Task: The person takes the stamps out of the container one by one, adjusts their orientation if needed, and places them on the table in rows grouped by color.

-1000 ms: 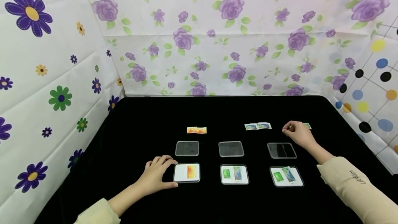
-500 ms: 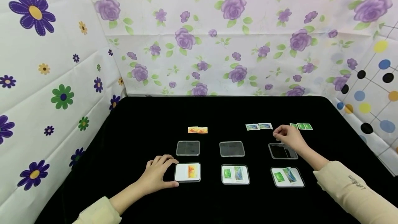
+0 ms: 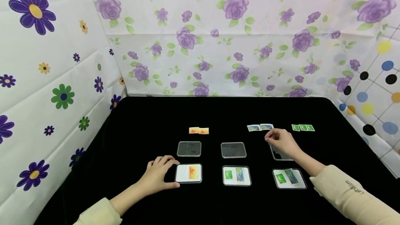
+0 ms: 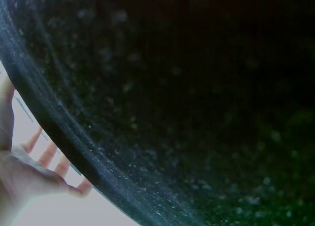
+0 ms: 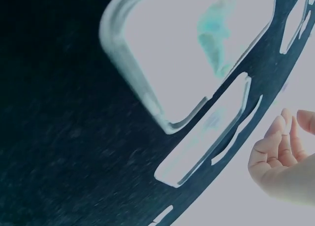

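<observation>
In the head view my left hand (image 3: 159, 176) rests at the left edge of a clear case (image 3: 182, 178) with a white insert. Its thumb and forefinger are spread to the two left corners; an orange stamp (image 3: 193, 172) lies inside. My right hand (image 3: 282, 141) hovers, fingers loosely bent, over a clear lid (image 3: 280, 155) and partly covers it. No stamp shows between its fingertips, which are just below two blue landscape stamps (image 3: 253, 127). Three green stamps (image 3: 306, 127) lie farther right. Bent fingers (image 5: 275, 149) show in the right wrist view.
Two more cases, a middle one (image 3: 236, 182) and a right one (image 3: 289, 185), each contain a green and a blue stamp. Clear lids (image 3: 189, 149) lie in a row behind the cases. Orange stamps (image 3: 199, 131) lie back left on the black cloth (image 3: 140, 124).
My right hand has moved left and slightly nearer, away from the green stamps, which now show fully, to below the blue stamps. My left hand has stayed at the case.
</observation>
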Tool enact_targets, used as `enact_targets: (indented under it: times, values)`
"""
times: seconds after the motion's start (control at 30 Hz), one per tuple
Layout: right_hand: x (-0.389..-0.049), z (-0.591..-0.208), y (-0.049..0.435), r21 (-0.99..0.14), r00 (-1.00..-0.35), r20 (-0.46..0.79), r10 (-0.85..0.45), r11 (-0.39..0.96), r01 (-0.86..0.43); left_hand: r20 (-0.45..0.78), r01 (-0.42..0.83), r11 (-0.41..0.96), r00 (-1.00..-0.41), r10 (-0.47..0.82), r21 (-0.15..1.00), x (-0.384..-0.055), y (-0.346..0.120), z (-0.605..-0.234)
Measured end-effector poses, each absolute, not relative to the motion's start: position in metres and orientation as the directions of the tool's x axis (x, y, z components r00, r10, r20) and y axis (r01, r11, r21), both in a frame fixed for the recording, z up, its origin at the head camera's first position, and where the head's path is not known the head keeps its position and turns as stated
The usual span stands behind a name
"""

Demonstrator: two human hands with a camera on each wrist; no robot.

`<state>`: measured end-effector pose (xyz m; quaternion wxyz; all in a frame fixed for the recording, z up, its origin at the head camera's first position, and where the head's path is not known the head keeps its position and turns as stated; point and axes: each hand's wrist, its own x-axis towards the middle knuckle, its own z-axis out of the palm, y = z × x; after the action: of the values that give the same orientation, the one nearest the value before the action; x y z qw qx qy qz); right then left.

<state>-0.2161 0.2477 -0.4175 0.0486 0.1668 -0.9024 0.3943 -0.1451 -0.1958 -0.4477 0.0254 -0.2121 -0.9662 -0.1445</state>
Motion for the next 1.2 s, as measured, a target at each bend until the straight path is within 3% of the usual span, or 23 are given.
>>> enact_targets:
  times: [1.2]
  values:
    - [-0.206, -0.417, 0.181, -0.723, -0.889, 0.235, -0.392, 0.541, -0.43, 0.087, 0.409, 0.875, -0.912, 0.401, 0.26, -0.145, -0.196, -0.445]
